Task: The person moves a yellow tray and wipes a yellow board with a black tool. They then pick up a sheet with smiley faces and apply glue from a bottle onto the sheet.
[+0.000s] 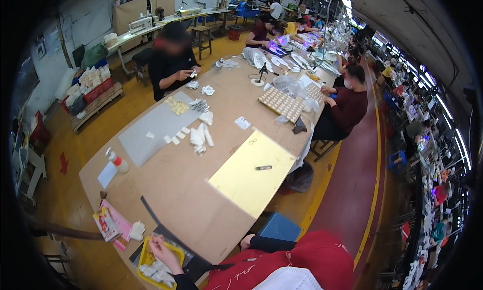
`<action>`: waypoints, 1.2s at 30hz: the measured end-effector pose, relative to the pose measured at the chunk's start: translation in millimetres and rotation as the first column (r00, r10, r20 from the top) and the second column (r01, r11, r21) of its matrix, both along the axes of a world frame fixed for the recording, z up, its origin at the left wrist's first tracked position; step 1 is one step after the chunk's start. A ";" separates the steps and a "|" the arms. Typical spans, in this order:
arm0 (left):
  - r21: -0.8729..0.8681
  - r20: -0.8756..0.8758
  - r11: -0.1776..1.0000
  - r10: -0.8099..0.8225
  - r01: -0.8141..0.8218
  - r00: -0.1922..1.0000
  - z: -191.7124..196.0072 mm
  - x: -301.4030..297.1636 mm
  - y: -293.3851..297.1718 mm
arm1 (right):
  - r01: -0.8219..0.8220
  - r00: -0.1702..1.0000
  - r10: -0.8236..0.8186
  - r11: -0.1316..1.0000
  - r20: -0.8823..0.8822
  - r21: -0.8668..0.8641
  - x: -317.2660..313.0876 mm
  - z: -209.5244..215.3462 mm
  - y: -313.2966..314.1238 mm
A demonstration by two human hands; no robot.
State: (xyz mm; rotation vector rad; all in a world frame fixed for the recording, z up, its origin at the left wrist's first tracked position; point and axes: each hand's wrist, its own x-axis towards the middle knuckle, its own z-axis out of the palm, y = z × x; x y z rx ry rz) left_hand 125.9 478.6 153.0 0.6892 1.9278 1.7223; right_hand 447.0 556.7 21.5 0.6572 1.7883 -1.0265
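Observation:
My left hand [165,249] is over a yellow plastic basket [141,275] at the near left corner of the table. Its fingers are bent together; whatever they hold, if anything, is too small to make out. White cloth pieces [158,272] lie in the basket below it. My right hand [246,241] rests by the near table edge, its fingers mostly hidden. Under the basket spreads a dark mat [193,262]. A white glove-like piece [137,231] lies beside the basket, close to a pink sheet and a printed packet [106,223].
On the table are a yellow board [246,176] with a small dark tool [263,167], a pump bottle [117,160] and white cloth pieces [201,136]. A person in black [173,63] works across the table; another in dark red [349,106] sits at the right. A blue bin [275,227] stands by the near edge.

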 end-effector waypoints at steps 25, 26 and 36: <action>-0.592 0.170 -0.031 -0.981 0.805 0.087 -12.2 199.6 65.2 | 0.905 0.424 -0.906 0.422 0.018 -0.058 439.2 -180.1 -237.1; -0.632 0.192 -0.055 -0.978 0.773 0.087 -16.9 191.7 57.1 | 0.926 0.377 -0.915 0.377 0.145 -0.028 414.6 -165.8 -201.4; -0.593 -0.051 0.258 -0.957 0.762 0.285 -17.6 304.6 152.2 | 0.937 0.254 -0.836 0.088 -0.486 0.338 371.7 -106.0 73.7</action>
